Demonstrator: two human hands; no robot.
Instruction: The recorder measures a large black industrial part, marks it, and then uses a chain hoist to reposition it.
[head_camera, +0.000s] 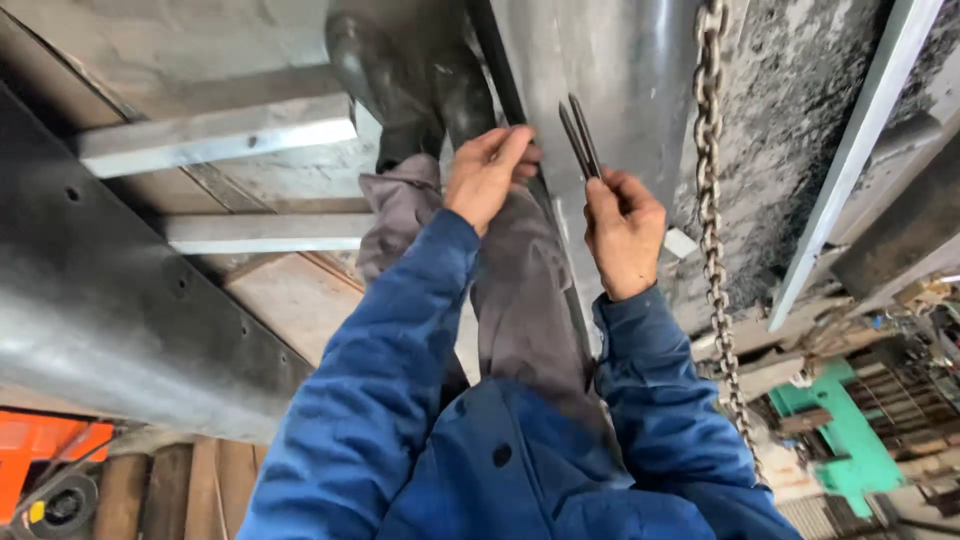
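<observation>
Right hand (622, 232) fingers pinch two thin dark metal rods (580, 137) near their lower ends, likely stiff, light, slippery; left hand (487, 172) fingers curl on the steel plate edge (520, 110).

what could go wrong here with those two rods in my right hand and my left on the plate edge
1. The right hand pinches the two thin dark rods only at their lower ends, so they could slip and fall.
2. The left hand has its fingers on the metal plate edge, which could cut them.
3. The hanging chain is close enough to swing into the right arm.
</observation>
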